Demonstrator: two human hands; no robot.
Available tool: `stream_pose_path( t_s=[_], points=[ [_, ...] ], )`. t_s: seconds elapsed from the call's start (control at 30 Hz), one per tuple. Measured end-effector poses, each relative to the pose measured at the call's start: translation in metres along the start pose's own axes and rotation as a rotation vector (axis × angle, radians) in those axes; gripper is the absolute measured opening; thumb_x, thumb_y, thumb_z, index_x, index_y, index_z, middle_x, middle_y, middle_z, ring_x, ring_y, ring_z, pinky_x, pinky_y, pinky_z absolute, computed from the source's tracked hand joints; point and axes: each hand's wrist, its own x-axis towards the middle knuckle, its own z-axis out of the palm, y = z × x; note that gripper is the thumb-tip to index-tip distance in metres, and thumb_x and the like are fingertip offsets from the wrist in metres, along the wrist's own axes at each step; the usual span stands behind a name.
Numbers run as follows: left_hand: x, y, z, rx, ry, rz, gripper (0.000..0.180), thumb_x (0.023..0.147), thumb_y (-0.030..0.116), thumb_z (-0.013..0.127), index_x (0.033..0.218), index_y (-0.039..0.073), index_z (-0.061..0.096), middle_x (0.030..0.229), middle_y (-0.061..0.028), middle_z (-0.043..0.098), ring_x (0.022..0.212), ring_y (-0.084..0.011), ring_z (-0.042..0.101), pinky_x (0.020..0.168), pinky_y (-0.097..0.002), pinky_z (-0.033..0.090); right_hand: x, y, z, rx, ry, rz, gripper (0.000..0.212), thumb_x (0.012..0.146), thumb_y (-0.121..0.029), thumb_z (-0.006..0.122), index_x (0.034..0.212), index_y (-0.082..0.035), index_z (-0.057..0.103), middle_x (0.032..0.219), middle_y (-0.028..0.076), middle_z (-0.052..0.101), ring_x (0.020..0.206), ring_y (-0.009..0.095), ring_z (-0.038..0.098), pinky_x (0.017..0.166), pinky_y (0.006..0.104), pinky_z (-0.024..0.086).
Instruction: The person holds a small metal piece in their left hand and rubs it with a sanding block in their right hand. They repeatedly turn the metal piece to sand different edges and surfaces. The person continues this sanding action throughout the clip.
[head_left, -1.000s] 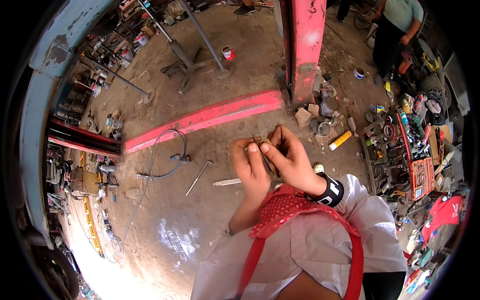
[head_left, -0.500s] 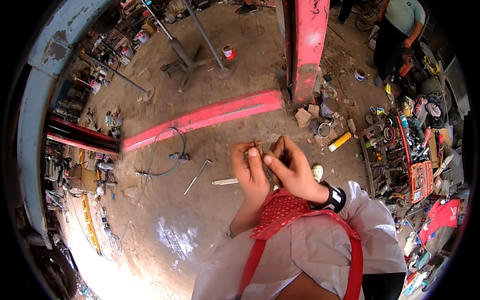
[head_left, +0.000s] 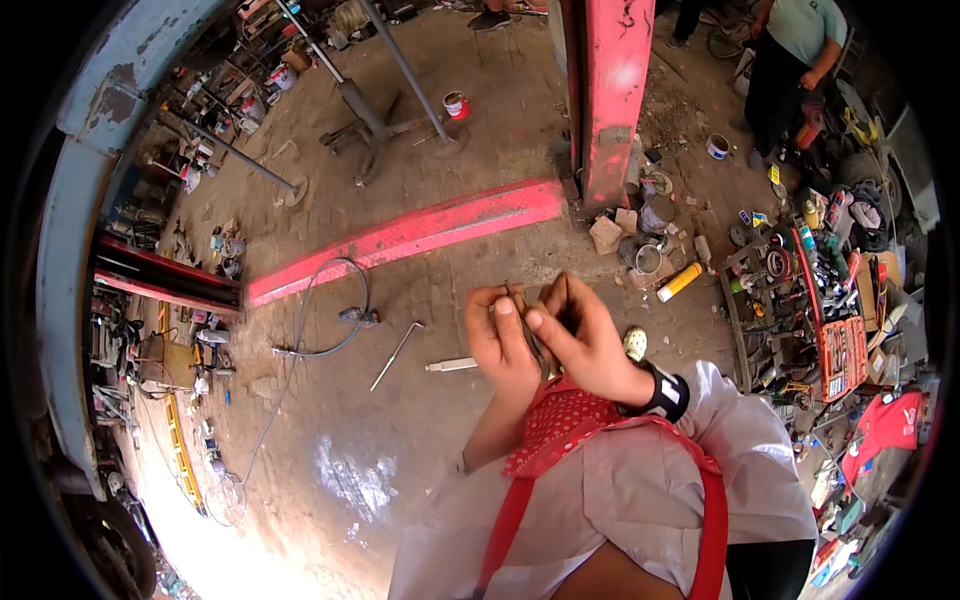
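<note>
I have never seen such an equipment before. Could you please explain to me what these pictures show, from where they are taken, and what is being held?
There is no robot here: a person works with two bare hands. Every picture comes from one wide fisheye camera worn on the head, looking down, so straight edges look bent near the rim.

The left hand and right hand meet in the middle, their fingers pinching a small brownish piece. It is partly hidden, so I cannot tell exactly what it is.

On the floor lie a thin rod with a bent end, a pale flat bar and a yellow tube.
</note>
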Motion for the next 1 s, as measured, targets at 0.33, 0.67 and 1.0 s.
stream_pose_path(
  t_s=[0.33,0.67,1.0],
  points=[
    [-0.007,-0.001,-0.004,-0.053,-0.009,-0.065,0.018,0.100,0.016,0.041,0.100,0.000,0.048,0.084,-0.0036,0.052,0.070,-0.0070,0.044,0.065,-0.0223,0.038,-0.003,-0.001,0.001,-0.079,0.002,-0.118,0.019,0.089,-0.010,0.062,0.081,-0.002,0.046,0.070,0.001,0.047,0.061,0.007,0.042,0.054,0.0237,0.036],
    [-0.008,-0.005,-0.005,-0.011,0.041,-0.018,0.015,0.099,0.017,0.042,0.099,0.002,0.045,0.072,0.0006,0.045,0.062,-0.0052,0.040,0.059,-0.0221,0.036,-0.007,0.000,0.001,-0.046,-0.017,-0.083,0.019,0.089,-0.009,0.062,0.082,-0.003,0.045,0.070,0.001,0.046,0.063,0.006,0.043,0.054,0.0237,0.036],
    [-0.008,0.006,-0.002,0.042,0.034,-0.009,0.018,0.099,0.016,0.040,0.099,0.000,0.047,0.086,-0.0055,0.051,0.074,-0.0104,0.046,0.070,-0.0256,0.040,-0.001,-0.005,0.001,-0.073,-0.019,-0.089,0.019,0.088,-0.009,0.062,0.081,-0.003,0.045,0.071,0.002,0.047,0.063,0.007,0.042,0.055,0.0237,0.036]
  ],
)
